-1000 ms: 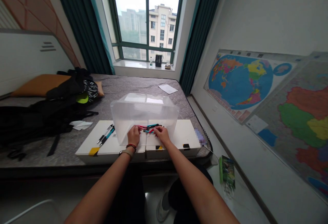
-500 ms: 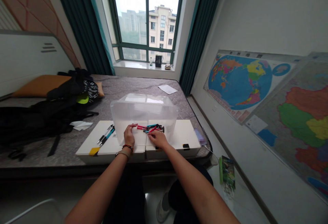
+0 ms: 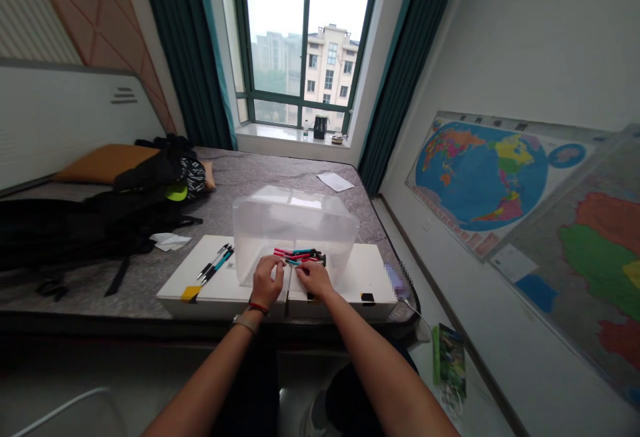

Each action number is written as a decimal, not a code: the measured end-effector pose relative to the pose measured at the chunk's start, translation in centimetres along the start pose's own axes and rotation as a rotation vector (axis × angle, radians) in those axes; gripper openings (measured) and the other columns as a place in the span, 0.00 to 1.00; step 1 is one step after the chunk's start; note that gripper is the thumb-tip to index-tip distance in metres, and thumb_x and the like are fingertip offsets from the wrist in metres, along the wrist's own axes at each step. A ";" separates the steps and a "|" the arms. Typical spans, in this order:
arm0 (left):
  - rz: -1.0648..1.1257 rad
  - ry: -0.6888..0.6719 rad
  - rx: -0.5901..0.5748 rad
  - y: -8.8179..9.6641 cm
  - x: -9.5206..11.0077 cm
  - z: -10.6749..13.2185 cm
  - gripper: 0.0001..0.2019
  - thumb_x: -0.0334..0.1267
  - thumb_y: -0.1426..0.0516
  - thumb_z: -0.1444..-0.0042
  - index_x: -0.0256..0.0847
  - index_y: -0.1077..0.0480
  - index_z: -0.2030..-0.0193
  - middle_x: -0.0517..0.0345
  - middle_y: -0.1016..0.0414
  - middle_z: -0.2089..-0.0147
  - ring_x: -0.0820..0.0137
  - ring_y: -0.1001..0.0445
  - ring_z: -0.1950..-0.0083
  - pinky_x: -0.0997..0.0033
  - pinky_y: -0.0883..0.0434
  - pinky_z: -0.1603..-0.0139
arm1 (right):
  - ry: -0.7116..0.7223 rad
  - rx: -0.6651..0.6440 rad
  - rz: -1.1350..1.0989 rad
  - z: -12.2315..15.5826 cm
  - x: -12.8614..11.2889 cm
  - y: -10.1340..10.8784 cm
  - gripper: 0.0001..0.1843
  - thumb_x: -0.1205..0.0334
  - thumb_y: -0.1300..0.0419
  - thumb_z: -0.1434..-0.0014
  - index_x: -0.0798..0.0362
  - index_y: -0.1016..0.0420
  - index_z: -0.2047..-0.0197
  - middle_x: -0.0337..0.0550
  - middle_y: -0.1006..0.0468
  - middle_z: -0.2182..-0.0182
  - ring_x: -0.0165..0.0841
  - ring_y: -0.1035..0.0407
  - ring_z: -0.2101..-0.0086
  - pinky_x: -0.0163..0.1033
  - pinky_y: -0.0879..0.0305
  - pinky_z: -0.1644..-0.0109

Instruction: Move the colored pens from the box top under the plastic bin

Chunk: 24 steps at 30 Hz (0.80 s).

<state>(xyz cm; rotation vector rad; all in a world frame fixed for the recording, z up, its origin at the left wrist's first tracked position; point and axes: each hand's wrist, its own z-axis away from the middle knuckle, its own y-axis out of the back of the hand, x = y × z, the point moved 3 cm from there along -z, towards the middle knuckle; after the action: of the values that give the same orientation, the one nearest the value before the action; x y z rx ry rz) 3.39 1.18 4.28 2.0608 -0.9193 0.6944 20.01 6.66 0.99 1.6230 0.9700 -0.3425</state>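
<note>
A clear plastic box (image 3: 295, 214) lies tipped on its side, its open side towards me. Inside it is a loose pile of red, teal and black pens (image 3: 305, 254). My right hand (image 3: 316, 279) is closed at the front of this pile, its fingertips pinching a blue pen (image 3: 293, 262). Fingers and thumb of my left hand (image 3: 267, 282) are bent together at that pen's left end. How firmly the left fingers grip it is hard to see. Left of the box, several black, white and blue pens (image 3: 216, 264) lie side by side.
Two white cardboard boxes (image 3: 187, 274) stand under the plastic box on a grey mattress (image 3: 240, 174). A black bag (image 3: 100, 224) and a crumpled tissue (image 3: 171, 242) lie to the left. White paper (image 3: 335, 182) lies farther back. A blurred purple item (image 3: 397, 282) is at the right edge.
My left hand has moved from the pile's left end to its front, its fingers now bent in. The red pen by my right fingertips lies flatter in the pile. The view has shifted.
</note>
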 end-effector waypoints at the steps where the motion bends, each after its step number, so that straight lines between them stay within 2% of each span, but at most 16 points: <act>1: -0.015 0.020 0.008 0.9 0.4 0.9 0.11 0.41 0.52 0.39 0.42 0.30 0.66 0.53 0.25 0.63 0.64 0.26 0.57 0.65 0.30 0.52 | -0.019 0.007 -0.026 -0.1 0.2 0.0 0.11 0.60 0.40 0.43 0.46 0.19 0.58 0.41 0.20 0.70 0.35 0.30 0.69 0.36 0.38 0.62; 3: -0.048 0.089 0.046 3.4 0.7 2.7 0.11 0.41 0.52 0.39 0.43 0.30 0.65 0.56 0.25 0.67 0.66 0.26 0.62 0.68 0.29 0.57 | -0.064 0.036 -0.072 -0.1 0.5 0.0 0.13 0.59 0.41 0.43 0.46 0.20 0.55 0.39 0.21 0.72 0.34 0.31 0.71 0.36 0.39 0.63; 6: -0.151 0.191 0.169 8.0 -0.3 3.9 0.12 0.43 0.52 0.39 0.44 0.30 0.62 0.60 0.27 0.73 0.68 0.27 0.69 0.70 0.31 0.62 | -0.092 0.083 -0.111 -0.2 0.6 0.1 0.12 0.57 0.43 0.42 0.49 0.19 0.61 0.41 0.22 0.73 0.34 0.32 0.72 0.36 0.40 0.64; 9: -0.309 0.321 0.253 12.1 -2.9 1.9 0.14 0.46 0.53 0.38 0.44 0.29 0.61 0.59 0.26 0.73 0.67 0.27 0.69 0.70 0.32 0.64 | -0.106 0.091 -0.128 -0.3 0.5 0.3 0.14 0.54 0.45 0.41 0.50 0.20 0.69 0.41 0.23 0.75 0.35 0.32 0.73 0.36 0.41 0.66; 11: -0.393 0.383 0.189 13.5 -5.0 -0.7 0.15 0.47 0.54 0.39 0.44 0.29 0.63 0.57 0.24 0.69 0.67 0.26 0.68 0.71 0.33 0.65 | -0.123 0.090 -0.156 -0.4 0.5 0.4 0.16 0.53 0.46 0.41 0.51 0.21 0.71 0.40 0.24 0.77 0.35 0.32 0.73 0.36 0.42 0.67; 14: -0.529 0.400 -0.019 13.8 -7.7 -4.8 0.14 0.48 0.50 0.43 0.44 0.27 0.63 0.52 0.22 0.66 0.64 0.25 0.65 0.71 0.34 0.67 | -0.152 0.099 -0.201 -0.5 0.7 0.6 0.17 0.52 0.47 0.42 0.51 0.22 0.73 0.40 0.25 0.79 0.35 0.31 0.73 0.36 0.41 0.66; 17: -0.642 0.384 -0.202 12.5 -9.4 -7.0 0.13 0.46 0.48 0.45 0.44 0.25 0.62 0.48 0.21 0.62 0.62 0.23 0.63 0.70 0.33 0.66 | -0.190 0.112 -0.231 -0.6 1.0 0.6 0.18 0.51 0.47 0.42 0.52 0.23 0.74 0.41 0.24 0.79 0.36 0.30 0.73 0.36 0.40 0.66; 21: -0.743 0.466 -0.337 10.6 -11.2 -6.8 0.12 0.43 0.45 0.48 0.41 0.26 0.62 0.41 0.21 0.60 0.55 0.22 0.60 0.63 0.30 0.62 | -0.211 0.130 -0.258 -0.6 1.2 0.5 0.18 0.52 0.47 0.43 0.52 0.23 0.73 0.42 0.23 0.78 0.36 0.30 0.73 0.37 0.40 0.66; 24: -0.734 0.508 -0.325 9.9 -12.3 -5.8 0.12 0.43 0.46 0.47 0.40 0.26 0.61 0.39 0.22 0.59 0.56 0.22 0.59 0.61 0.29 0.60 | -0.212 0.138 -0.252 -0.6 1.3 0.4 0.17 0.52 0.47 0.43 0.52 0.23 0.73 0.42 0.23 0.78 0.36 0.30 0.73 0.37 0.40 0.65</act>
<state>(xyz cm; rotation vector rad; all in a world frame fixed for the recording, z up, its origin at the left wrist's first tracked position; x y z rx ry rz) -12.64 6.02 2.93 1.6342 0.0354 0.5654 20.89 7.75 0.58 1.5524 1.0058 -0.7528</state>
